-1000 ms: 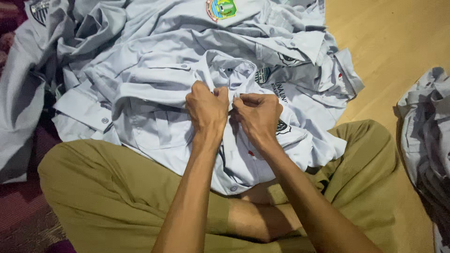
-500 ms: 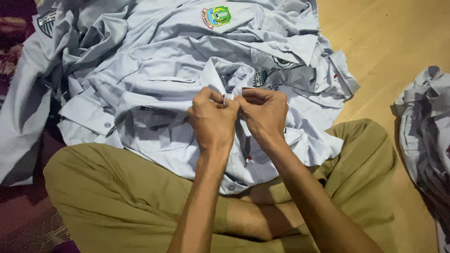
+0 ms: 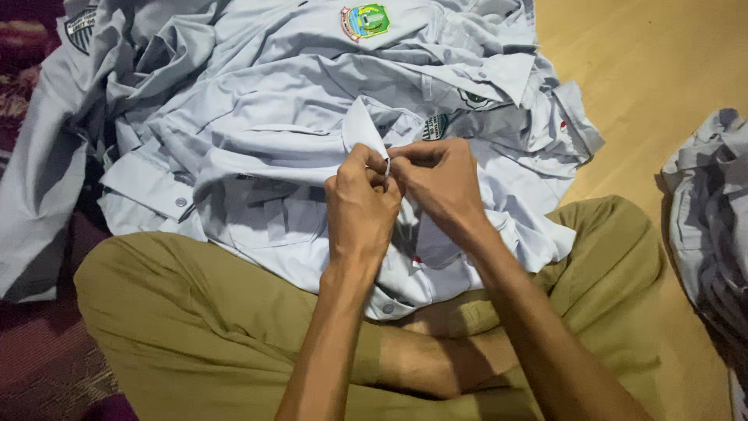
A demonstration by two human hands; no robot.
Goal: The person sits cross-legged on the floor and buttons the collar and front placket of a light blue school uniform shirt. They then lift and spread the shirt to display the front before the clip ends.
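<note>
Shirt [image 3: 257,179], pale grey and crumpled, is lying across our lap and spilling forward over the heap [image 3: 327,70] of like garments in front of us. We are pinching a small upright fold of its cloth [image 3: 360,129] between both hands: the left hand [image 3: 360,206] is closing thumb and fingers on the near side of the fold, and the right hand [image 3: 440,183] is pressing its fingertips together on the same spot, so that the two hands are touching knuckle to knuckle. What, if anything, is lying between the fingertips besides cloth we cannot tell.

We are sitting cross-legged in olive trousers [image 3: 195,327], and the shirt's hem, with a button [image 3: 387,309] showing, is ending just over our knees. A cuff [image 3: 148,187] is sticking out on the left, and a green and yellow badge [image 3: 365,19] is showing at the top of the heap.

To the right, the heap's edge is stopping short of a bare strip of wooden floor [image 3: 662,70]; beyond that strip a second pile [image 3: 709,226] of grey cloth is running off the frame. To the left, the garments are lapping onto a dark red patterned rug [image 3: 47,366], leaving little free ground on that side.
</note>
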